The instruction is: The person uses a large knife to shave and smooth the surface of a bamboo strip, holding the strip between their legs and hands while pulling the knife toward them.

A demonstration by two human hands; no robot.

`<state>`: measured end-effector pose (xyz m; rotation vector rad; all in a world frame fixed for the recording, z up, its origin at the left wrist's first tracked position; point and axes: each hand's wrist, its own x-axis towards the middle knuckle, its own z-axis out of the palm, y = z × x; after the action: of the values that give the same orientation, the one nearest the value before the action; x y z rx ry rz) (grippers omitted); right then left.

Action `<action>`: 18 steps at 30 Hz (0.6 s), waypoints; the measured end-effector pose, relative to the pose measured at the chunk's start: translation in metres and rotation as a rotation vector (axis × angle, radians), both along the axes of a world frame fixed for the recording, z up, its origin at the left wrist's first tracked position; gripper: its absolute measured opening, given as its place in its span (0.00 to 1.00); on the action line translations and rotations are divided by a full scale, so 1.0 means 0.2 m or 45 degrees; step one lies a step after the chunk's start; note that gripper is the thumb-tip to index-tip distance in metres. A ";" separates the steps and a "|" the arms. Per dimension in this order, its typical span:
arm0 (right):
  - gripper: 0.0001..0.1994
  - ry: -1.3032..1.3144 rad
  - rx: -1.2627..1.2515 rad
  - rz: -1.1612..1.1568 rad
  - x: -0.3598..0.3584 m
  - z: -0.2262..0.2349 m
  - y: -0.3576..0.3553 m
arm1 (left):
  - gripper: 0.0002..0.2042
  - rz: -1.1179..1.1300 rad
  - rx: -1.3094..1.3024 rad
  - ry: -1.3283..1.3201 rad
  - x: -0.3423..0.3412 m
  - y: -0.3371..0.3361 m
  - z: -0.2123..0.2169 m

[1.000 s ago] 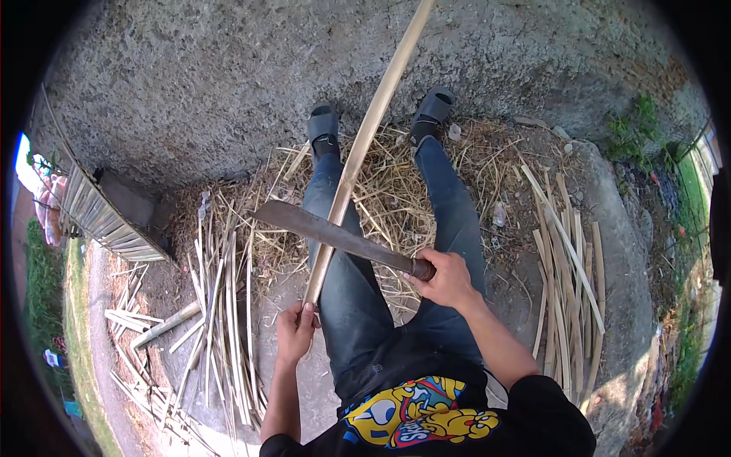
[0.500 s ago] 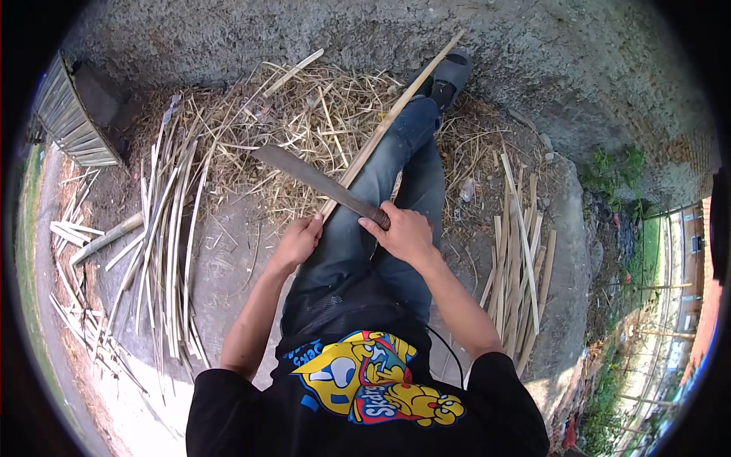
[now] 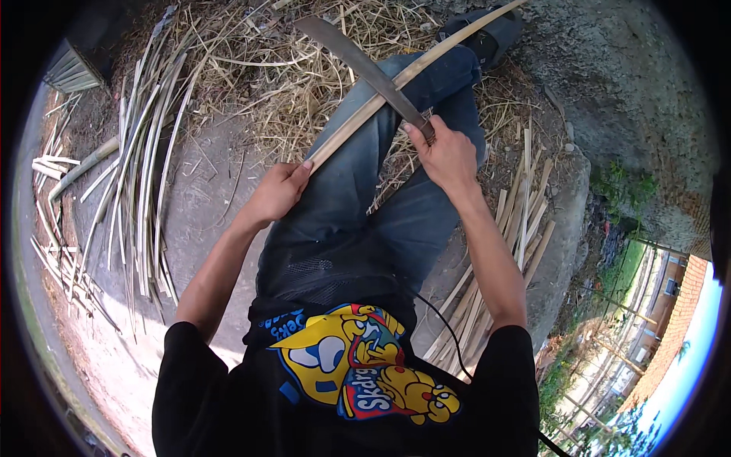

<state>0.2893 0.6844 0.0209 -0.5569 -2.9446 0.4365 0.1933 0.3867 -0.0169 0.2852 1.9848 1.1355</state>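
A long pale bamboo strip (image 3: pixel 346 128) lies slantwise over my jeans-clad leg, its far end near my shoe. My left hand (image 3: pixel 282 192) is closed round the strip's near end, thumb on top. My right hand (image 3: pixel 448 156) grips the handle of a machete (image 3: pixel 358 62), whose dark broad blade points to the far left. The blade crosses over the strip at about its middle, seemingly resting on it. Most of the handle is hidden in my fist.
Long split strips (image 3: pixel 145 160) are heaped at the left, with a bamboo pole (image 3: pixel 87 167) among them. Another bundle of strips (image 3: pixel 533 202) lies beside my right arm. Shavings (image 3: pixel 282 99) cover the ground ahead, below a rough wall (image 3: pixel 632 91). A thin black cable (image 3: pixel 442 320) hangs by my shirt.
The machete has slid farther up along the strip, away from me, with my right hand moving forward and right. My left hand still holds the near end. The view has shifted too.
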 end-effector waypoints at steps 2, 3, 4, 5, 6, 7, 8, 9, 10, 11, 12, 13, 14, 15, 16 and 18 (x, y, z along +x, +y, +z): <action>0.31 -0.004 -0.142 0.071 0.03 -0.04 -0.10 | 0.27 -0.017 0.002 -0.172 -0.01 -0.02 -0.03; 0.31 -0.023 -0.075 0.173 0.06 -0.07 -0.15 | 0.27 -0.048 0.044 -0.142 -0.01 -0.04 -0.04; 0.31 -0.096 0.014 0.253 0.07 -0.09 -0.18 | 0.28 -0.108 0.012 -0.037 0.00 -0.07 -0.05; 0.31 0.006 0.058 0.363 0.07 -0.12 -0.18 | 0.30 -0.159 0.072 0.081 0.02 -0.10 -0.07; 0.31 0.070 0.072 0.362 0.07 -0.13 -0.14 | 0.30 -0.137 -0.024 0.050 0.05 -0.15 -0.07; 0.31 0.078 0.136 0.237 0.05 -0.13 -0.06 | 0.30 -0.123 -0.085 0.067 0.08 -0.21 -0.06; 0.31 0.108 0.221 0.093 0.02 -0.13 0.05 | 0.30 -0.125 -0.193 0.058 0.11 -0.27 -0.05; 0.31 0.051 0.148 -0.079 -0.02 -0.11 0.17 | 0.31 -0.133 -0.182 0.085 0.13 -0.31 -0.04; 0.31 -0.007 0.106 -0.268 -0.06 -0.09 0.29 | 0.31 -0.149 -0.126 0.127 0.13 -0.34 -0.03; 0.31 0.091 0.055 -0.338 -0.10 -0.06 0.40 | 0.31 -0.127 -0.150 0.131 0.15 -0.35 -0.02; 0.31 0.165 0.024 -0.469 -0.12 -0.02 0.46 | 0.31 -0.106 -0.230 0.110 0.15 -0.35 -0.01; 0.31 0.185 0.017 -0.445 -0.12 0.00 0.46 | 0.31 -0.124 -0.166 0.158 0.14 -0.33 -0.01; 0.32 0.164 -0.099 -0.348 -0.12 0.02 0.43 | 0.31 -0.128 -0.166 0.129 0.14 -0.30 -0.02; 0.32 0.151 -0.200 -0.259 -0.10 0.03 0.35 | 0.31 -0.121 -0.151 0.101 0.14 -0.26 -0.03; 0.32 0.091 -0.193 -0.089 -0.07 0.03 0.23 | 0.31 -0.166 -0.174 0.096 0.14 -0.23 -0.04; 0.30 -0.033 -0.123 0.140 0.00 -0.03 -0.05 | 0.31 -0.180 -0.044 0.129 0.11 -0.19 -0.07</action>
<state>0.2889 0.6739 0.0155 -0.4152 -3.0023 0.5906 0.2150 0.3482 -0.0305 0.4652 2.0356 1.0139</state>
